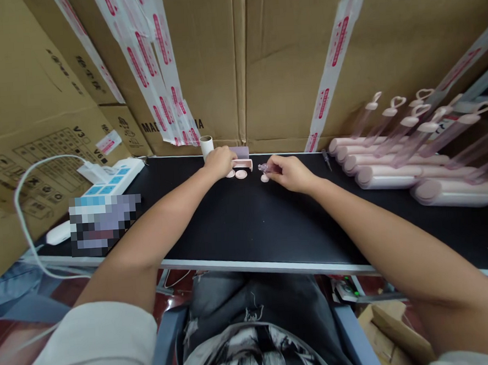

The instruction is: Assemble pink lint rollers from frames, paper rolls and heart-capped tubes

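Note:
At the back middle of the black table, my left hand (220, 163) is closed on the end of a pale pink trough-shaped plastic piece (243, 164). A translucent purplish piece (240, 151) shows just behind it. Two pink round caps (241, 174) lie in front of it, one partly under my fingers. To the right, my right hand (289, 172) pinches a small clear, purplish plastic part (263, 167). Just below those fingertips is another small pink disc (264, 178); whether they touch it is unclear. A white tube (206, 146) stands upright behind my left hand.
Several pink cylinders (388, 173) with clear tubes and heart-shaped loops (398, 104) crowd the right side. A thin dark tool (326, 160) lies beside them. At left is a white power strip (120, 182) with a cable. Taped cardboard (278, 65) walls off the back.

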The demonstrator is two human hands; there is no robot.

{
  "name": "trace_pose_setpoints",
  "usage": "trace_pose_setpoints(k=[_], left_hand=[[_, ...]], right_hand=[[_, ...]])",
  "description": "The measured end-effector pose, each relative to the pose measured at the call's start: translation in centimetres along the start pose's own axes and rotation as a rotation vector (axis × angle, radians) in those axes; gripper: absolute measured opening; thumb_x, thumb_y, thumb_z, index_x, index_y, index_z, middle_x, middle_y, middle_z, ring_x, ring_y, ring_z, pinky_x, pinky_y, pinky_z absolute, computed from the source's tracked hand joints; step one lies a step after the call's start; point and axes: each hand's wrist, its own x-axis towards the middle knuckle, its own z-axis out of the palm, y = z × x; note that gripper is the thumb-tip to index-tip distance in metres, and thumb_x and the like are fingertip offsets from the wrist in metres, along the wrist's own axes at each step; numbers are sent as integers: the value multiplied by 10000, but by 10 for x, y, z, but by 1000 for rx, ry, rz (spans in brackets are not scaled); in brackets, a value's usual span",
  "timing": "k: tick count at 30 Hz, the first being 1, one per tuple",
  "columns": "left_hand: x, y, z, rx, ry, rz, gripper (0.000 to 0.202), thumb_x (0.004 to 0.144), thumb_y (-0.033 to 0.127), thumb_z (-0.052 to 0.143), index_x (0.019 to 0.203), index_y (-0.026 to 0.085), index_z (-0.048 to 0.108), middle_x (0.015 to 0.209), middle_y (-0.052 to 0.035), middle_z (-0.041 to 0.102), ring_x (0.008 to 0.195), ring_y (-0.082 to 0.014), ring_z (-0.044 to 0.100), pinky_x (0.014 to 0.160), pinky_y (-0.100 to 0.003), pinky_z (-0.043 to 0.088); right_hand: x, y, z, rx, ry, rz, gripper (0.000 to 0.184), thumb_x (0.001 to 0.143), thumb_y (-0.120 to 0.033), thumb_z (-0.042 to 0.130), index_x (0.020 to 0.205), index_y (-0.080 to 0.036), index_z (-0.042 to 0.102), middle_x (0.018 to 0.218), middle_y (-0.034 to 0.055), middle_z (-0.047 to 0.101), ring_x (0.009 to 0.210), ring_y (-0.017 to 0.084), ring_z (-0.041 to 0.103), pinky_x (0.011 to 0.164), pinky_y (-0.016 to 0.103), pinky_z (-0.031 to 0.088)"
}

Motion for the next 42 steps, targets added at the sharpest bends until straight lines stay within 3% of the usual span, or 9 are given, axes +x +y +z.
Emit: trace_pose_setpoints(k=[5, 11, 23, 27, 30, 33, 36, 39, 42], left_hand=[[-7, 7, -2, 55, 7, 96, 353, 1022, 262, 533, 1171, 192, 845, 1216, -164, 807, 1183, -337, 712, 992, -450, 480], [-20, 13, 2, 58, 28, 258, 583, 981, 624, 694, 1292, 131, 718, 1219, -185, 801, 1172, -371, 725, 1012, -445, 461], [-1, -7, 12, 84, 41, 215, 487, 1035, 589, 624, 1146, 134, 756, 1170, -199, 790, 1161, -360, 698, 1007, -437, 431], [-11, 4, 7, -232, 117, 232, 469, 1110, 498, 458, 1141, 136, 755, 1077, -144, 793, 1025, -275, 708, 931, -395, 466], [-23, 20, 2, -568, 78, 352, 501, 1015, 534, 635, 1333, 153, 697, 1010, -70, 783, 836, -193, 669, 809, -327, 478], [-32, 28, -4, -701, 46, 424, 488, 931, 432, 745, 1336, 165, 703, 945, -34, 761, 757, -152, 628, 767, -296, 475], [-34, 15, -9, -782, 55, 358, 396, 926, 366, 748, 1262, 157, 724, 921, -34, 742, 753, -144, 632, 747, -288, 485], [-31, -13, -10, -737, 174, 147, 287, 913, 290, 766, 1166, 163, 718, 967, -51, 754, 825, -159, 669, 802, -306, 511], [-29, -36, -6, -584, 230, -22, 223, 886, 221, 785, 1095, 174, 725, 995, -64, 778, 921, -194, 709, 885, -341, 524]], right_hand=[[2, -2, 3, 9, -1, 12, 137, 860, -268, 684, 825, -236, 555, 730, -10, 615, 663, 164, 514, 688, 310, 378], [3, -5, 5, -12, 11, 20, 157, 859, -274, 700, 821, -235, 553, 743, -3, 626, 676, 169, 532, 692, 312, 378], [2, -5, 9, 33, 34, 37, 173, 877, -291, 685, 817, -243, 530, 738, -5, 628, 675, 166, 538, 690, 314, 387], [3, -8, 12, 111, 92, 56, 194, 860, -323, 701, 816, -246, 529, 718, -18, 593, 662, 157, 499, 684, 320, 380], [4, -15, 19, 209, 196, 75, 250, 852, -379, 720, 813, -251, 508, 722, -23, 570, 671, 157, 476, 685, 331, 381], [6, -24, 26, 309, 266, 103, 325, 868, -476, 749, 840, -257, 510, 750, -19, 565, 699, 167, 483, 692, 341, 405], [12, -30, 27, 406, 296, 135, 444, 892, -646, 746, 855, -259, 533, 754, -10, 563, 704, 179, 509, 693, 353, 444], [26, -32, 19, 389, 322, 166, 559, 969, -796, 592, 834, -256, 548, 747, 15, 576, 704, 199, 549, 698, 372, 469], [50, -32, 12, 196, 312, 186, 556, 1051, -761, 483, 836, -253, 554, 794, 56, 644, 771, 244, 617, 762, 406, 486]])
